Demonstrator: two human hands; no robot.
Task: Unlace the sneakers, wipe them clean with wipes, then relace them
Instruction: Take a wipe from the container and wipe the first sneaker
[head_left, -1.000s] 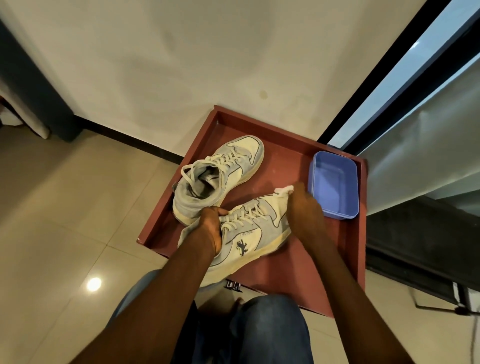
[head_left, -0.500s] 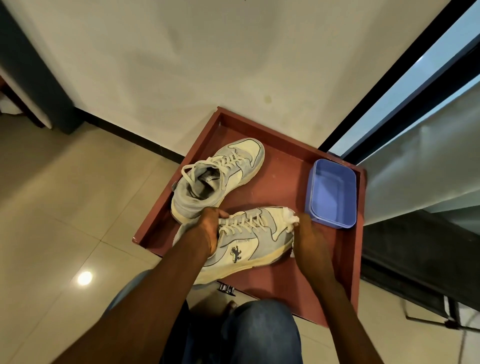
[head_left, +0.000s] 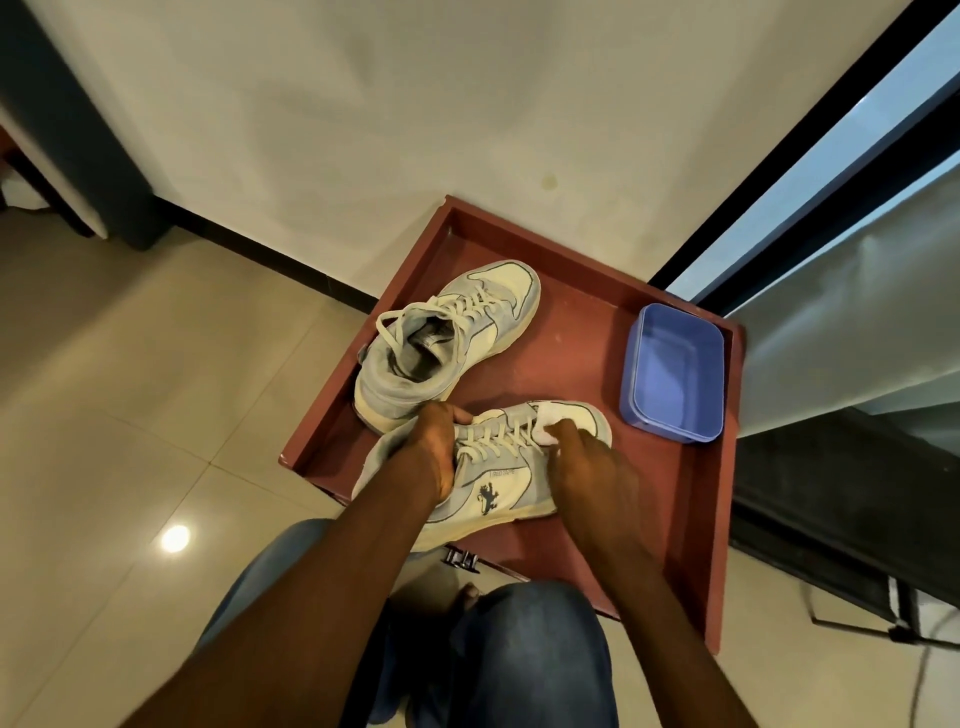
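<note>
Both hands work on the near sneaker (head_left: 498, 473), which lies on the red tray (head_left: 571, 338). The left hand (head_left: 434, 452) is clamped around its collar beside the laces (head_left: 493, 441). The right hand (head_left: 592, 467) presses a white wipe (head_left: 548, 423) to the toe with curled fingers. The second sneaker (head_left: 447, 343), laced, sits behind, touching the first. A blue tub (head_left: 672, 371) stands at the tray's right.

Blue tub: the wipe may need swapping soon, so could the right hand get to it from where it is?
Probably yes: the blue tub sits open beside the right hand, with only bare red tray between.
</note>
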